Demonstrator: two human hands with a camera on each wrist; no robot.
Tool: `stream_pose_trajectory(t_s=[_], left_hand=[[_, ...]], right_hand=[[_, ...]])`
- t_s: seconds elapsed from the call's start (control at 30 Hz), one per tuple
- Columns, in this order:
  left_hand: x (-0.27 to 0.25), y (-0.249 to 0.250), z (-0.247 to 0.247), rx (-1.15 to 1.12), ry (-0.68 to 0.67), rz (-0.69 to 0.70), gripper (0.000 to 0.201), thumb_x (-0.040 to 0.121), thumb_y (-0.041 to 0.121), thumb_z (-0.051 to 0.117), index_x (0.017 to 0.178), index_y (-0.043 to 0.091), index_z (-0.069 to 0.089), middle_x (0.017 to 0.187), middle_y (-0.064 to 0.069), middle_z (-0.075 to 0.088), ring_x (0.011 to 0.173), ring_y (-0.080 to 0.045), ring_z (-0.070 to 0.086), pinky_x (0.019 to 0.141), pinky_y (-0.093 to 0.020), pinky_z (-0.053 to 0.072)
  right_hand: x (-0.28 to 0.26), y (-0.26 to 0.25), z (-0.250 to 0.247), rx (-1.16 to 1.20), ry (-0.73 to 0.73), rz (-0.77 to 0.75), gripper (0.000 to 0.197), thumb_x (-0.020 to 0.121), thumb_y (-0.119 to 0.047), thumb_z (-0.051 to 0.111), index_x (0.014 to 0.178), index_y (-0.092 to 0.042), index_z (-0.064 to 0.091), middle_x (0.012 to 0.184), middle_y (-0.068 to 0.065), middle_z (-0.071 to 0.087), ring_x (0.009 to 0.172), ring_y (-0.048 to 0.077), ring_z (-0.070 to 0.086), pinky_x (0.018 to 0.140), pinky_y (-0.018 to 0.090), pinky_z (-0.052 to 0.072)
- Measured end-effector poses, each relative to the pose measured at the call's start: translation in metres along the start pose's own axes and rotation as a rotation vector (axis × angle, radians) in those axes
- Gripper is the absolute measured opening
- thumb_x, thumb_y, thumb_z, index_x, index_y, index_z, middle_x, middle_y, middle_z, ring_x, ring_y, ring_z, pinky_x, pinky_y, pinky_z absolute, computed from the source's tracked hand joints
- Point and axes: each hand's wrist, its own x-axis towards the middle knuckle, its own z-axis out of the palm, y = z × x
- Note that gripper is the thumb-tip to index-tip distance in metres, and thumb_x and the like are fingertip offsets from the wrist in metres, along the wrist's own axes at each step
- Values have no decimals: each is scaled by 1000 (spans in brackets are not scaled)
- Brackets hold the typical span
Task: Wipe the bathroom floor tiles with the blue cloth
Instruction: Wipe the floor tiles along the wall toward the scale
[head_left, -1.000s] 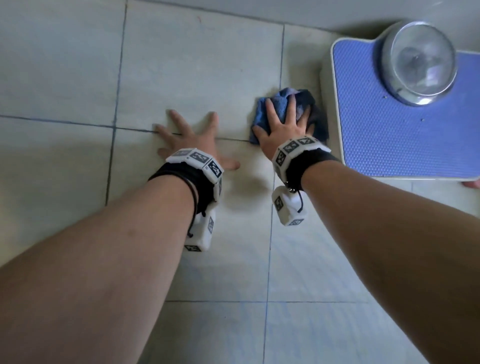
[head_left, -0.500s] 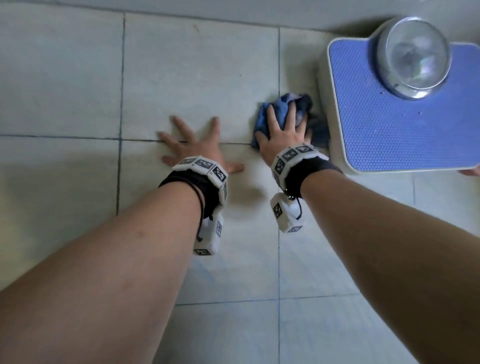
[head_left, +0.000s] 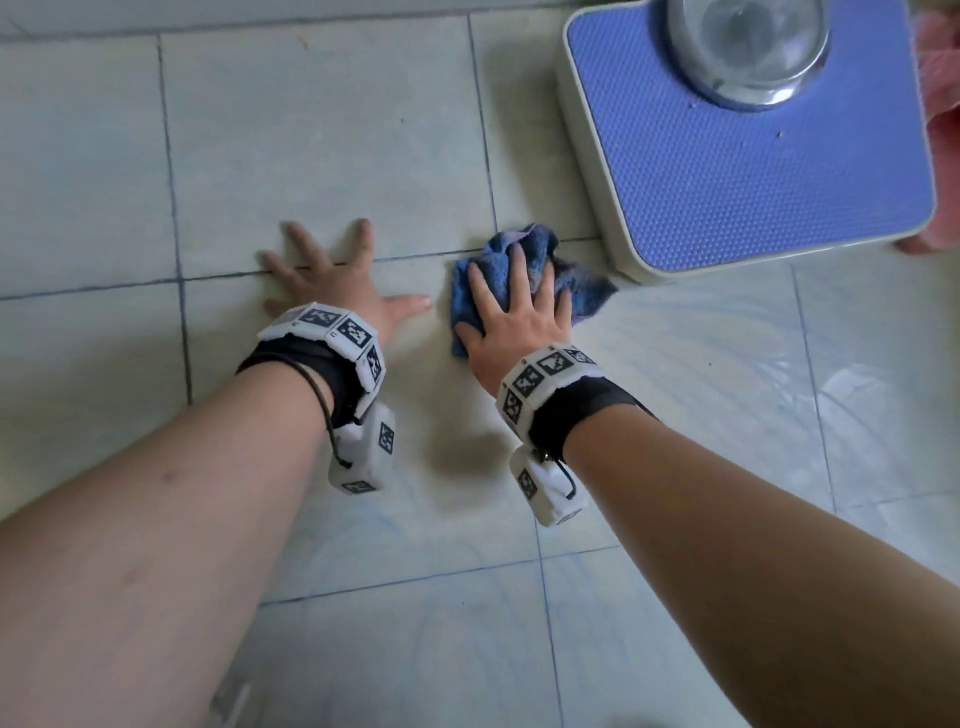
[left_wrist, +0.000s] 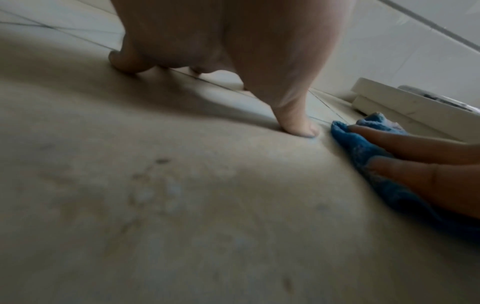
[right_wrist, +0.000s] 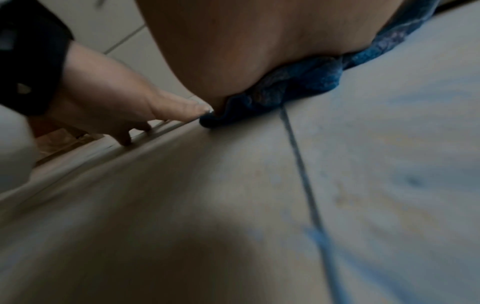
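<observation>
1. Right hand (head_left: 519, 317) lies flat, fingers straight, pressing the blue cloth (head_left: 582, 291) onto the floor tiles (head_left: 322, 135).
2. Cloth is bunched, just beside the near-left corner of the bathroom scale (head_left: 737, 156).
3. Left hand (head_left: 332, 280) is splayed open on the tiles, thumb near the cloth.

Head view looks steeply down; both wrist views skim the floor tiles (head_left: 322, 130), sharing them.

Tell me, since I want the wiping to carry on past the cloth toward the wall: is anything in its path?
Yes. The bathroom scale stands just beyond and right of the blue cloth under the right hand. Straight ahead and leftward, the floor tiles look bare.
</observation>
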Motion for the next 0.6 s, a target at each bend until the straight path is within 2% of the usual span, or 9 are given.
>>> stream_pose_trajectory(t_s=[0.17, 0.33, 0.6], left_hand=[[-14, 12, 14, 71, -2, 79, 79, 92, 69, 45, 156, 44, 6, 164, -9, -21, 148, -45, -17, 112, -71, 14], [-25, 46, 27, 128, -20, 196, 75, 94, 65, 44, 155, 45, 6, 164, -6, -22, 148, -44, -17, 113, -71, 10], [-20, 73, 28, 171, -31, 280, 72, 96, 63, 42, 156, 43, 7, 164, -4, -21, 148, -43, -18, 114, -71, 7]], right_hand=[[-25, 16, 10, 3, -7, -45, 62, 100, -54, 28, 154, -41, 2, 163, 2, -15, 148, 35, -13, 118, 53, -4], [-39, 40, 12, 16, -3, -59, 59, 101, -53, 26, 154, -43, 3, 163, -2, -14, 149, 30, -13, 119, 51, -3], [-53, 88, 11, 43, -3, 58, 59, 100, -56, 24, 153, -45, 2, 163, -6, -14, 149, 28, -14, 120, 51, -4]])
